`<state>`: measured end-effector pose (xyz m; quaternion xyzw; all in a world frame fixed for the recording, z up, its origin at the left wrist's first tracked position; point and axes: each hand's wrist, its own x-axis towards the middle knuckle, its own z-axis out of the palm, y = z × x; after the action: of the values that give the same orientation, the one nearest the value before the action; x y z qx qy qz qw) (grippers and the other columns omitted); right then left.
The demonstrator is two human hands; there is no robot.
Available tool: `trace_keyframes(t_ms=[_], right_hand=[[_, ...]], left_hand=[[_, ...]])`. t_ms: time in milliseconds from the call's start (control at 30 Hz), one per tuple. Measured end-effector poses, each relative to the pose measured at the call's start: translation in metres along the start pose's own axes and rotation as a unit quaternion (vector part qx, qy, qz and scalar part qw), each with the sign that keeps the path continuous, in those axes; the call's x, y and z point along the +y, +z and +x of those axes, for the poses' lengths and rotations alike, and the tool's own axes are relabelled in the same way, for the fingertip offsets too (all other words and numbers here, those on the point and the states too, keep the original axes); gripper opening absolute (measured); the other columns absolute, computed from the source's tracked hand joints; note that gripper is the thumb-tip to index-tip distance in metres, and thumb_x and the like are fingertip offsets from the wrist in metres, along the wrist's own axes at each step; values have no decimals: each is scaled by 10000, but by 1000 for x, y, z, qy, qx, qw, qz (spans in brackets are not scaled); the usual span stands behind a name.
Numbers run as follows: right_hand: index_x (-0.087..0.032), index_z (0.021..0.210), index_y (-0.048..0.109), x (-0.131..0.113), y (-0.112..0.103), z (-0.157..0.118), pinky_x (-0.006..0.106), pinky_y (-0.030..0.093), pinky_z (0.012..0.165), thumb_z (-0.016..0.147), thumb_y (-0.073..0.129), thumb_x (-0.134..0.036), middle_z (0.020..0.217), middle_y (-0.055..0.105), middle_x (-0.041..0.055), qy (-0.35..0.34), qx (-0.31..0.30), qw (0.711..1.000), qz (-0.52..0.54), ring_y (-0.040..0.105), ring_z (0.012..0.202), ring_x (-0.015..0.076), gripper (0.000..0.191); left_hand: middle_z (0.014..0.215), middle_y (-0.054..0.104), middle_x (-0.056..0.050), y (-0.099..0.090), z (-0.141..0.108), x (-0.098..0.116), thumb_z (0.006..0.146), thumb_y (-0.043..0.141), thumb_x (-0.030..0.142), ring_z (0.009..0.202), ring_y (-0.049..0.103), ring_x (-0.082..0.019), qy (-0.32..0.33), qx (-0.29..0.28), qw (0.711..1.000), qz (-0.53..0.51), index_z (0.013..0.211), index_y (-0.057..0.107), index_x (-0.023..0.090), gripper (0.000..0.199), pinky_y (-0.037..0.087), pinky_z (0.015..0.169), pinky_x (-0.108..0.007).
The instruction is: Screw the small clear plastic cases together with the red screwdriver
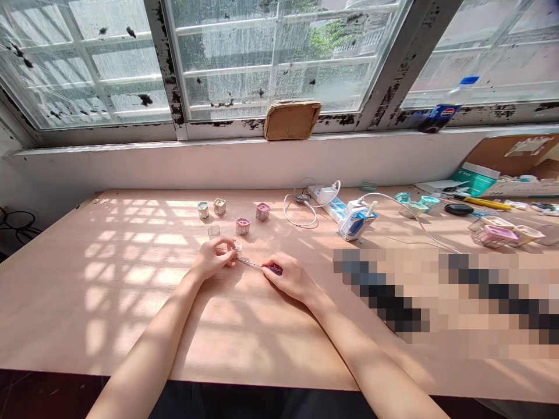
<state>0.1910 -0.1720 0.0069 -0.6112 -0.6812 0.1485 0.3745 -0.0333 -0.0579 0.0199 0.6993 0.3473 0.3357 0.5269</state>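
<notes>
My right hand (289,278) is wrapped round the dark handle of a thin screwdriver (251,264). Its slim metal shaft points left, and the tip meets a small pale, see-through piece (237,248) at the fingers of my left hand (213,258). Those fingers pinch the piece close to the tabletop and hide part of it. Just beyond my left hand stands a clear little hexagonal box (213,232). Past it are small patterned hexagonal boxes: two pink-topped ones (243,226) (262,211), a teal-topped one (203,210) and a cream-topped one (219,206).
A white power strip (336,208) with cables and a blue-white carton (356,224) lie beyond my right hand. Farther right are teal cups (413,208), a pink box (495,234), a yellow-handled tool (487,202) and a cardboard box (519,186). Pixelation covers the right side.
</notes>
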Motion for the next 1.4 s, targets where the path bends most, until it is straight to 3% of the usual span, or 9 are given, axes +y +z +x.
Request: trace_keyframes(t_ms=[667, 1400], right_hand=[[-214, 789, 692, 7, 1, -2, 297, 453, 691, 881, 641, -250, 778, 657, 21, -2, 9, 1000, 4, 614, 730, 179, 111], [-209, 782, 694, 1, 0, -1, 299, 451, 693, 879, 642, -222, 773, 646, 15, 5, 0, 1000, -3, 606, 725, 175, 112]], left_hand=[[747, 727, -14, -3, 1, -5, 807, 736, 499, 742, 769, -221, -9, -22, 999, 36, 964, 652, 207, 342, 613, 645, -281], [1090, 739, -59, 0, 1, -1, 761, 770, 453, 830, 769, -211, -14, -15, 1000, 12, 914, 651, 204, 316, 627, 635, -260]])
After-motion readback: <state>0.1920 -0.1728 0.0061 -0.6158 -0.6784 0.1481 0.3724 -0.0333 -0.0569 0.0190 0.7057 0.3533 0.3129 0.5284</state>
